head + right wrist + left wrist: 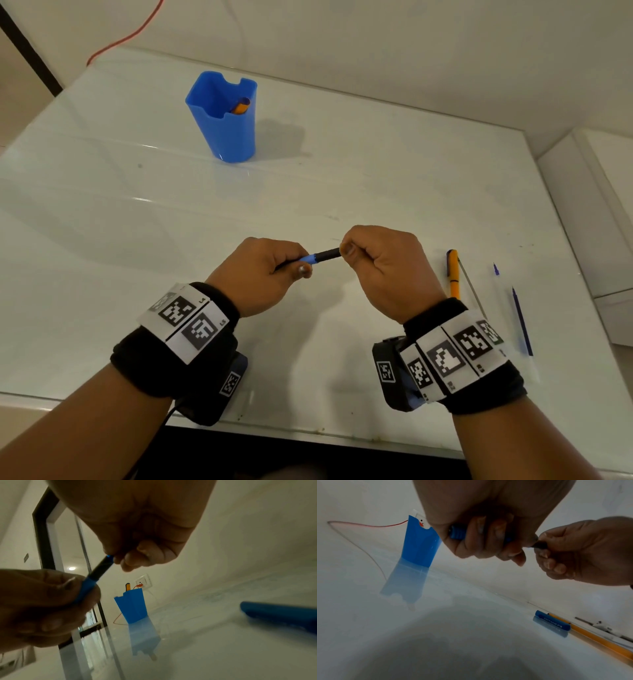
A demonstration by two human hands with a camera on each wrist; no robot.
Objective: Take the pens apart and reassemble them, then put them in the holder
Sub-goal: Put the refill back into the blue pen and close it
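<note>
A black pen with a blue grip [317, 257] [98, 572] is held level between both hands above the near middle of the table. My left hand [263, 270] [479, 536] curls round its blue grip end. My right hand [380, 263] [137, 555] pinches the black end with thumb and fingers. The blue holder [224, 116] [421, 543] [133, 608] stands upright at the far left with an orange pen [240, 106] inside. An orange pen with a blue cap [453, 274] [583, 631] lies to the right.
Right of the orange pen lie a thin grey refill [471, 284], a small blue tip piece [495, 269] and a blue refill inside a clear barrel [522, 322]. A red cable [126, 37] runs along the wall behind the white glossy table [342, 192].
</note>
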